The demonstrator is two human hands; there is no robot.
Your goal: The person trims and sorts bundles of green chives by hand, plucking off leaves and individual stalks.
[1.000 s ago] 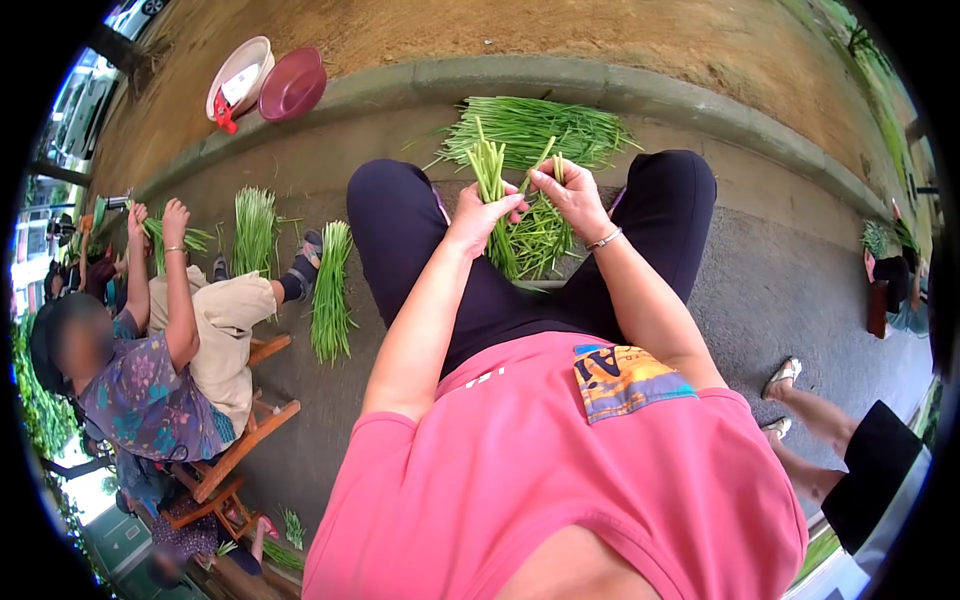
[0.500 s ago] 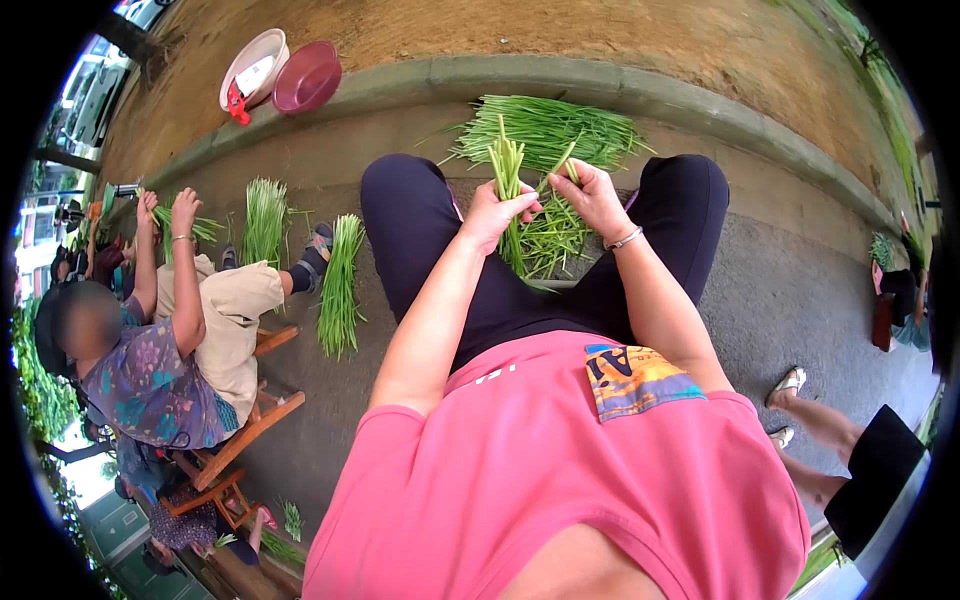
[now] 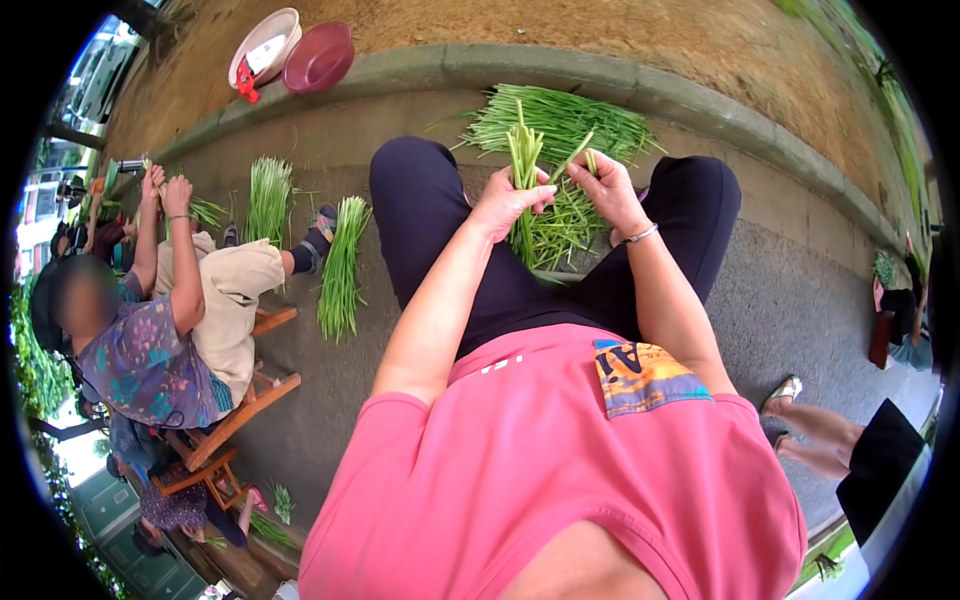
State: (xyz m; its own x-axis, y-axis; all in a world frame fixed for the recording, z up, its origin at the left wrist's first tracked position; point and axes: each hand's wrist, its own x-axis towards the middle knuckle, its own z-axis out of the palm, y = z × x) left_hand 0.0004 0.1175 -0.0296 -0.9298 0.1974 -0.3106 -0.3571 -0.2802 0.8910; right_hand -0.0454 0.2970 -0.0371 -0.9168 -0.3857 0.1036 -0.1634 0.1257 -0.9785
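Note:
An upright bunch of long green stalks, like garlic scapes (image 3: 524, 160), is gripped in my left hand (image 3: 508, 204), which is closed around it between my knees. Beside it, my right hand (image 3: 608, 195) pinches a few stalk pieces (image 3: 575, 152) between thumb and fingers. The two hands are close together but apart. Below them, short broken stalk pieces (image 3: 562, 228) lie heaped between my legs. Past my hands, a large pile of long stalks (image 3: 570, 122) rests on the pavement by the kerb.
A pink basin (image 3: 320, 58) and a whitish basin (image 3: 268, 45) stand beyond the kerb (image 3: 560, 68). At left a seated co-worker (image 3: 160, 350) handles stalks, near two bundles (image 3: 268, 205) (image 3: 345, 270) on the ground. A standing person's leg (image 3: 815, 425) is at right.
The view has shifted slightly, with my hands a little further right in it. Both keep their stalks. The co-worker's hands at left have come closer together.

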